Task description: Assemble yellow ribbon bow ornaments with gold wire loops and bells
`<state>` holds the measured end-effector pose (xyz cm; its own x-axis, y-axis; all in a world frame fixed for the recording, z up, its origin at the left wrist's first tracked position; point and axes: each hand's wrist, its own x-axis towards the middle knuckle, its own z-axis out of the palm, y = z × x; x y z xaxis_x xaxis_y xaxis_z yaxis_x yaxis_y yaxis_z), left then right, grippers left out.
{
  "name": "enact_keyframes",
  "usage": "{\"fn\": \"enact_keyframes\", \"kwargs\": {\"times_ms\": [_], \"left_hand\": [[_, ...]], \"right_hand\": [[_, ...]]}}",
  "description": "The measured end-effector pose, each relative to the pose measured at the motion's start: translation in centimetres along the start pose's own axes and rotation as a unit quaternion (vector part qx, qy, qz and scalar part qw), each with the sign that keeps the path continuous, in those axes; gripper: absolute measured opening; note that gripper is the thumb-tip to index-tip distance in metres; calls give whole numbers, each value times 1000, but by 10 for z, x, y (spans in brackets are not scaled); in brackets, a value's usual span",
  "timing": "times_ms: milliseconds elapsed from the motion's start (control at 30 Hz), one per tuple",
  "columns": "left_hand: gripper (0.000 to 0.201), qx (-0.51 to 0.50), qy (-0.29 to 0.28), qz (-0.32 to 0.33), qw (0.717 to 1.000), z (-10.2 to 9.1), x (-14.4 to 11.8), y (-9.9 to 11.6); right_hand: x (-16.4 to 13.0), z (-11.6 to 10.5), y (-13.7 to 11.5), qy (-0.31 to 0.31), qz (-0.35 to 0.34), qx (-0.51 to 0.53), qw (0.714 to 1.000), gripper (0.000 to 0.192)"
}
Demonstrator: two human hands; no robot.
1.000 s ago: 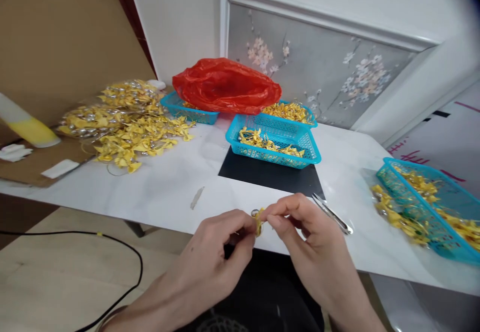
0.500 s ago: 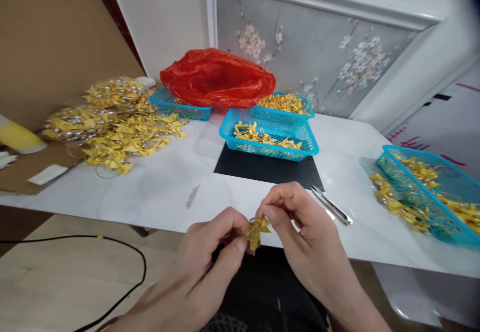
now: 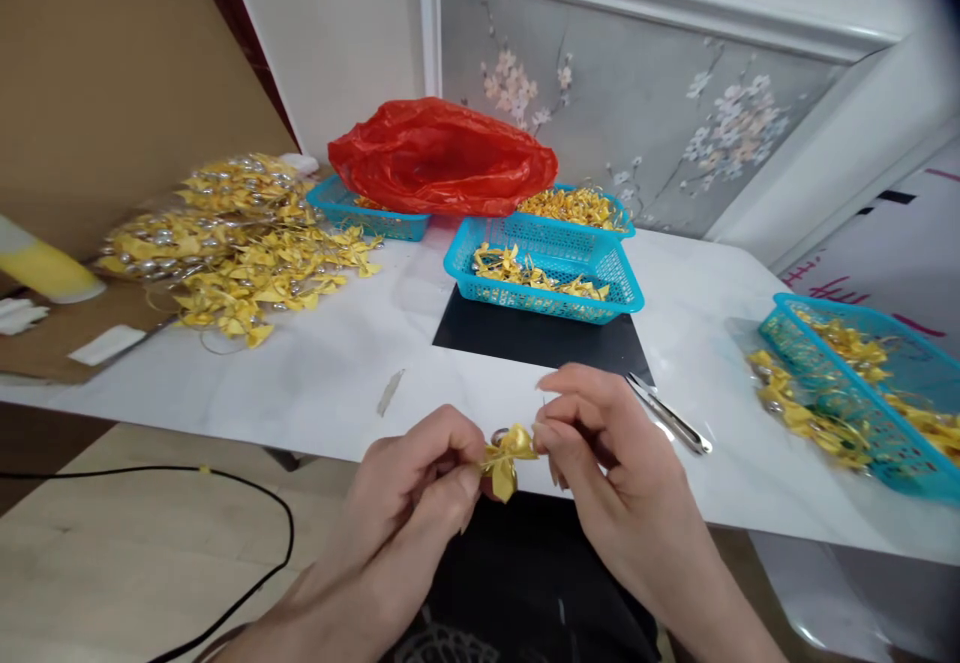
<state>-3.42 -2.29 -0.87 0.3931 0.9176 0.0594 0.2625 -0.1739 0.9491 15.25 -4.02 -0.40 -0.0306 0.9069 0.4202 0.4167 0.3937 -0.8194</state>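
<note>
Between thumb and fingers, my left hand (image 3: 420, 493) pinches a small yellow ribbon bow (image 3: 504, 478) with a silvery bead on its top side. My right hand (image 3: 600, 438) is closed in a pinch at the bow's right tip, its thumb against or just beside the ribbon. A thin dark line, perhaps a needle or thread, stands up from the right fingertips; what exactly they grip is too small to tell. Both hands are over the table's front edge. Thread snips (image 3: 671, 415) lie on the table just right of my right hand.
A blue basket (image 3: 544, 305) holding yellow bows sits on a black sheet (image 3: 487, 338). Behind it are two more blue baskets and a red plastic bag (image 3: 442, 158). Beaded yellow garlands (image 3: 247, 273) pile at left. Another blue basket (image 3: 840, 393) stands at right, with a garland (image 3: 795, 413) beside it.
My hands have drawn slightly apart, and the bow has turned to show more of its yellow ribbon. My right fingers have shifted off the bead to the bow's right tip.
</note>
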Motion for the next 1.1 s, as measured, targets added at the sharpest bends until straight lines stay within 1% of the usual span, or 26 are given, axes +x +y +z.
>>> {"fn": "enact_keyframes", "kwargs": {"times_ms": [67,133,200,267,333,433,533,633,733,800,900,1033,1100], "left_hand": [[22,0,-5,7,1000,0,0,2],[22,11,-11,27,1000,-1,1,4],[21,27,-8,50,998,-1,0,6],[19,43,-5,65,997,-1,-1,7],[18,46,-4,71,996,-1,-2,7],[18,18,1,67,998,-1,-3,8],[18,-7,1,64,998,0,-1,9],[17,14,8,53,998,3,2,8],[21,53,27,46,997,5,6,5],[23,69,34,50,996,6,7,4],[23,68,42,51,995,6,6,4],[25,25,49,41,998,7,4,8],[26,0,57,23,998,10,4,9]], "right_hand": [[-1,-2,-4,-8,-16,1,1000,15],[-1,-4,-9,-34,-33,-13,999,18],[-2,-5,-13,-55,-39,-20,998,15],[-3,-4,-16,-57,-32,-19,998,11],[-5,-2,-16,-53,-25,-13,998,14],[-5,2,-16,-43,-20,3,999,18],[-3,5,-16,-37,-17,13,999,19],[-2,6,-17,-34,-22,18,999,19],[-3,6,-17,-34,-23,15,999,17],[-4,6,-15,-34,-23,5,999,16],[-5,7,-12,-30,-46,-21,998,18],[-6,9,-8,-33,-69,-74,994,19],[-7,10,-7,-32,-80,-92,992,18]]}}
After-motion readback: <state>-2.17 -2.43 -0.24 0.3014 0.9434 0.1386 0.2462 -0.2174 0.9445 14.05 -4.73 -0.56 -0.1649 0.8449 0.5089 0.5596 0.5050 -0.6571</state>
